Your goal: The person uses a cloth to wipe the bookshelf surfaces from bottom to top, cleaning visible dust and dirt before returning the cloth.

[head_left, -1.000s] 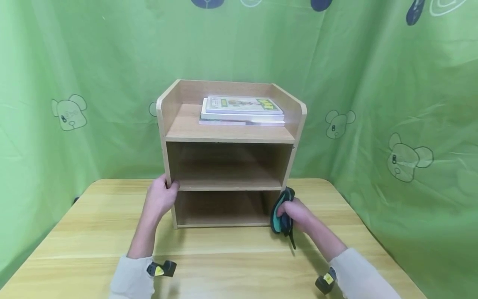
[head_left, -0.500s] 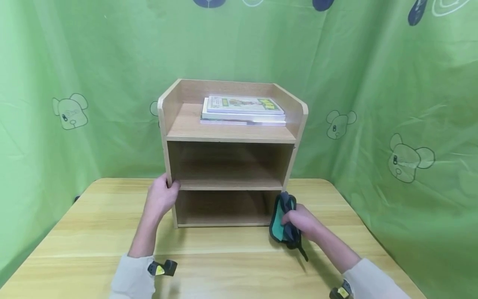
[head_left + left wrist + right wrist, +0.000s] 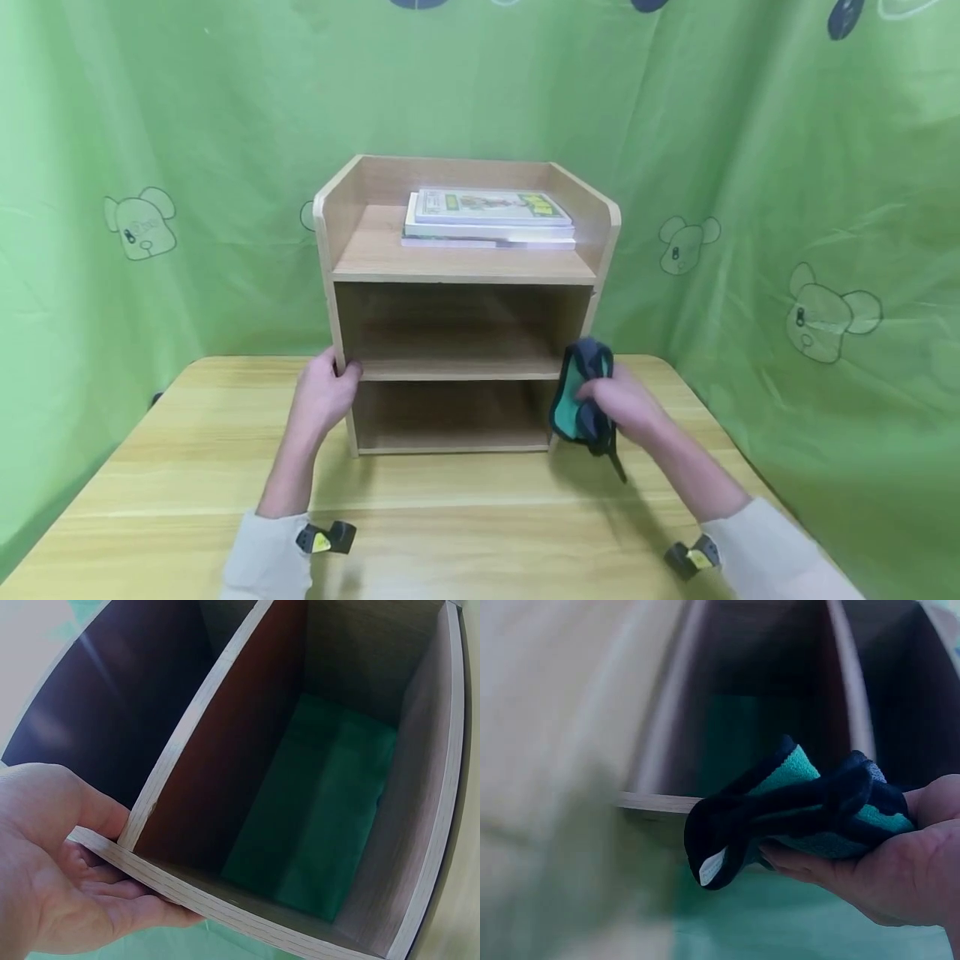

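A small wooden shelf (image 3: 457, 371) with two open compartments stands on the table. My left hand (image 3: 324, 398) grips its left side panel at the level of the middle board; in the left wrist view the thumb lies inside and the fingers (image 3: 142, 911) sit under the panel's outer face. In my right hand (image 3: 618, 400) is a folded teal and dark blue cloth (image 3: 573, 392) with dark edging, pinched between thumb and fingers. It hangs in front of the shelf's right side panel, above the table. A white tag (image 3: 712, 866) shows on the cloth in the right wrist view.
A stack of several books (image 3: 487, 218) lies on the shelf's top board, inside its raised rim. The light wooden table (image 3: 450, 533) reaches out on both sides of the shelf. A green curtain (image 3: 247, 108) with animal drawings surrounds the table behind and at the sides.
My right hand first drew the cloth down and right, away from the shelf's lower right edge, then raised it. The left hand keeps its grip on the shelf.
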Demonstrator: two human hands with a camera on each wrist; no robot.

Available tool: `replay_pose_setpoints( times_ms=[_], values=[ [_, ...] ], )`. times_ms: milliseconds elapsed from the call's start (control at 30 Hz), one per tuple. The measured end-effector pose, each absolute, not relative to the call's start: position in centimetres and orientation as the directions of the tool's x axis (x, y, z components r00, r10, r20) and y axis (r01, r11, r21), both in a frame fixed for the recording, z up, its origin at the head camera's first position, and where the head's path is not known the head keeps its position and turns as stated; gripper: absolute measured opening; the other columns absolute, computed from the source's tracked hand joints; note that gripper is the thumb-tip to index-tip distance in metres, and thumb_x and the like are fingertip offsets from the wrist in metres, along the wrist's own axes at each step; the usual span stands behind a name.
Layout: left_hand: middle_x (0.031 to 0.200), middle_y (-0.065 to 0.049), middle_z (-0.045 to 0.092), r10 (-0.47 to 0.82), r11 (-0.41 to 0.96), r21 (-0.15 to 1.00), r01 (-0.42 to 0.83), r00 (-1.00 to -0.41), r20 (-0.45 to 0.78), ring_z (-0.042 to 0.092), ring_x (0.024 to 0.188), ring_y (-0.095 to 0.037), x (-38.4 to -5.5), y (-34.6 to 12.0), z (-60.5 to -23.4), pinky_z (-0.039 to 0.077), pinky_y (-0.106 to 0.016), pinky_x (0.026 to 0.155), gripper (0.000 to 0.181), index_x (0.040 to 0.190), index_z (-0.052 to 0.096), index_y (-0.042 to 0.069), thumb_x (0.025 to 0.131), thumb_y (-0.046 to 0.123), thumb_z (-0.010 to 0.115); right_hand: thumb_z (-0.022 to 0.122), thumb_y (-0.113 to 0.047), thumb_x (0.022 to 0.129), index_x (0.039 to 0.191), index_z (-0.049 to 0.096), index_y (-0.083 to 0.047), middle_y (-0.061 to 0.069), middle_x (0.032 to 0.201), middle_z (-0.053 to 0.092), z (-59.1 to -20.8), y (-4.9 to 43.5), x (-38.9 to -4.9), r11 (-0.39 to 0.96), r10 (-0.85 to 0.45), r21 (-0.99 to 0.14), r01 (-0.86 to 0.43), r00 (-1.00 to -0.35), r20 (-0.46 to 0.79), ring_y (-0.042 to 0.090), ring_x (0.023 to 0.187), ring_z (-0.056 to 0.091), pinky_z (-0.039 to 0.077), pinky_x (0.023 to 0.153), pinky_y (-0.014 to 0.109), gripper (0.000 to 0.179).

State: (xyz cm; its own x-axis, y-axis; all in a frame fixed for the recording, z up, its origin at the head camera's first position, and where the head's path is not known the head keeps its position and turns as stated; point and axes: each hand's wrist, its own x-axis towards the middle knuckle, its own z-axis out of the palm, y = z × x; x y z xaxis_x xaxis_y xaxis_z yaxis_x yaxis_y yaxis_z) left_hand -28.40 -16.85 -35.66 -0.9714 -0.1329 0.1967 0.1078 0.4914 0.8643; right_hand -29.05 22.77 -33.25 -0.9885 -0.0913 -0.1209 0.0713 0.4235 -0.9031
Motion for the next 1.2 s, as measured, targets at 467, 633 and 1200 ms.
replay_pose_setpoints(
  times_ms=[467,633,1200],
  values=[
    [0.073,-0.006,0.048,-0.126,0.480,0.870,0.110,-0.973,0.192,0.045,0.063,-0.018,-28.4,-17.0,-35.5,0.042,-0.030,0.053,0.026,0.117,0.060,0.000,0.102,0.018,0.049,0.058,-0.013,0.096,0.151,0.037,0.000,0.024,0.143,0.046,-18.2,21.9,-27.4,0.474,0.009,-0.874,-0.108,-0.992,0.128,0.039,0.120,0.052,0.049,0.100,0.055,0.060],
    [0.074,-0.007,0.049,-0.122,0.497,0.859,0.119,-0.971,0.205,0.047,0.064,-0.019,-28.4,-17.0,-35.7,0.044,-0.030,0.055,0.025,0.114,0.060,0.000,0.102,0.019,0.049,0.057,-0.013,0.097,0.151,0.042,-0.006,0.020,0.150,0.045,-15.8,21.6,-26.8,0.472,0.072,-0.862,-0.188,-0.965,0.250,0.035,0.128,0.050,0.044,0.106,0.056,0.056],
    [0.082,-0.011,0.055,-0.128,0.506,0.856,0.103,-0.973,0.192,0.053,0.075,-0.023,-28.3,-16.8,-35.6,0.048,-0.032,0.065,0.030,0.122,0.060,0.001,0.102,0.021,0.049,0.053,-0.008,0.099,0.151,0.047,-0.020,0.023,0.126,0.066,-20.8,20.7,-22.1,0.680,-0.120,-0.632,-0.371,-0.907,0.404,0.030,0.072,0.066,0.056,0.057,0.038,0.054]
  ],
)
